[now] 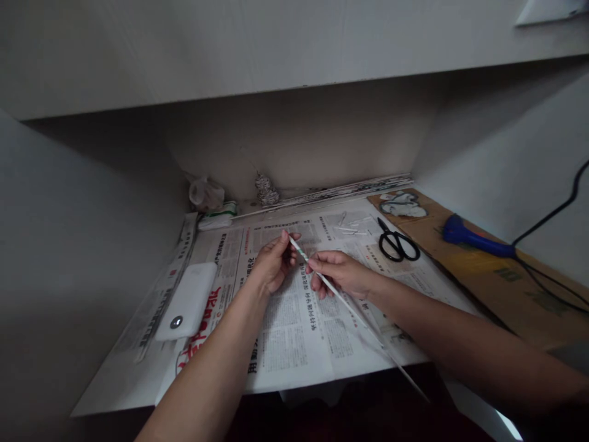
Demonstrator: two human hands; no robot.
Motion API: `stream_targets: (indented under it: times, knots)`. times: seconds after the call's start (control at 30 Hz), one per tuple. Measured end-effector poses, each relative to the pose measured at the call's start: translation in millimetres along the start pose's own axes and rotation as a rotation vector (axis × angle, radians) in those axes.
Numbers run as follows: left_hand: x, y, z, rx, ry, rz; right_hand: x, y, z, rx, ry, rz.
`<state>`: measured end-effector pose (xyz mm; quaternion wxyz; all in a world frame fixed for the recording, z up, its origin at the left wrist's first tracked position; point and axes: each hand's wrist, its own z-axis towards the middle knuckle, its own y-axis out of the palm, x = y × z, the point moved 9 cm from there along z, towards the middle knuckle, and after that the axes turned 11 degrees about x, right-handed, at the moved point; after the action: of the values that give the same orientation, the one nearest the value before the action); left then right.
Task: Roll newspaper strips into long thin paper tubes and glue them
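A long thin white paper stick (343, 299), rolled and with a green patch near its upper end, slants from the middle of the table down past the front edge. My left hand (277, 261) pinches its upper tip between thumb and fingers. A little lower along the stick, my right hand (338, 272) is closed around it, thumb on top. Both hands are just above newspaper sheets (288, 337) spread on the tabletop. Black-handled scissors (396, 242) lie to the right of my right hand, beside several small white paper pieces (353, 226).
At left lies a white power bank (188, 301). Along the back are a bundle of paper sticks (350, 189), a small woven gourd shape (265, 190) and a plastic bag (205, 194). A blue glue gun (476, 236) with a cord rests on cardboard (515, 288). A panel (285, 49) overhangs the table.
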<state>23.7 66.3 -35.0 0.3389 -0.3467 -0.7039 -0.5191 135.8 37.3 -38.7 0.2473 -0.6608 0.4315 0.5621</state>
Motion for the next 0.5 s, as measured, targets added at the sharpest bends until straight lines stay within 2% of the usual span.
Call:
stream_targets:
  times: [0.1,0.2,0.33,0.5]
  knots:
    - [-1.9,0.7,-0.5,-0.006,-0.008,0.029,1.5,-0.9,1.4,0.007,0.002,0.008]
    - [-0.5,-5.3,3.5,0.049,-0.003,-0.013,2.6,-2.7,1.5,0.006,0.008,-0.008]
    - [6.3,-17.6,11.7,0.127,0.005,-0.098,3.3,4.5,-4.2,-0.126,0.031,-0.087]
    - [18.8,-41.6,19.9,0.287,0.034,-0.175,5.6,9.0,-11.9,-0.25,0.078,-0.204]
